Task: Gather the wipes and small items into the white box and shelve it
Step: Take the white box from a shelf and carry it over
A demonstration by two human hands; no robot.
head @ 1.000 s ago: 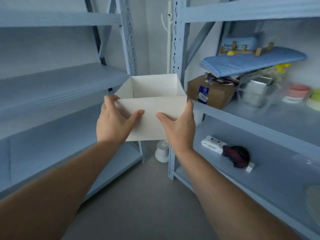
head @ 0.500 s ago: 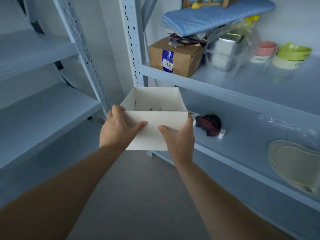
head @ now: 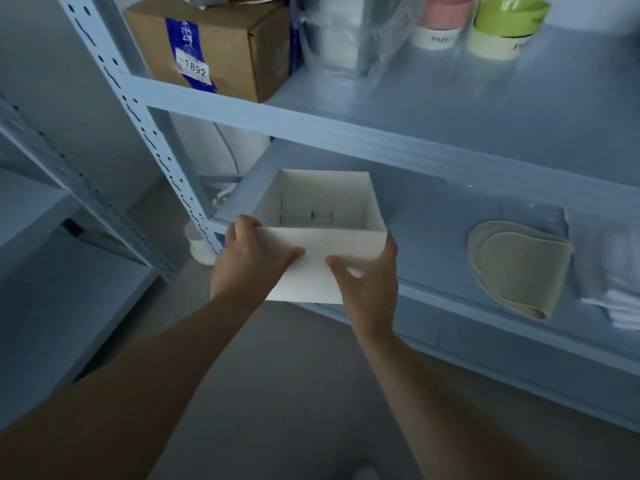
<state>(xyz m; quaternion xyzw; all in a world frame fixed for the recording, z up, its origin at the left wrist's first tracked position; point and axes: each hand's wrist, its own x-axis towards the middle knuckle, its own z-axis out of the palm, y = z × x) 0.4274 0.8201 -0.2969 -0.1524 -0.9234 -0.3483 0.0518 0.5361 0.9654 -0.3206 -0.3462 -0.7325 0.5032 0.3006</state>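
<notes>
An open white box [head: 322,244] is held in both hands in front of the lower shelf [head: 450,306] of the blue rack on the right. My left hand [head: 249,261] grips its near left corner. My right hand [head: 367,282] grips its near right corner, thumb on the front wall. The far half of the box reaches over the shelf's left end. What I can see of the box's inside looks bare; its floor near me is hidden by the front wall.
A beige folded cloth [head: 516,271] and white folded cloths [head: 616,282] lie on the same shelf to the right. The shelf above holds a cardboard box [head: 214,43], a clear bag [head: 349,32], pink [head: 440,19] and green [head: 505,26] bowls. A rack upright [head: 138,126] stands left.
The box has moved down and to the right, from in front of the rack upright to the lower shelf's left end. The dark item and white device on that shelf are now out of sight.
</notes>
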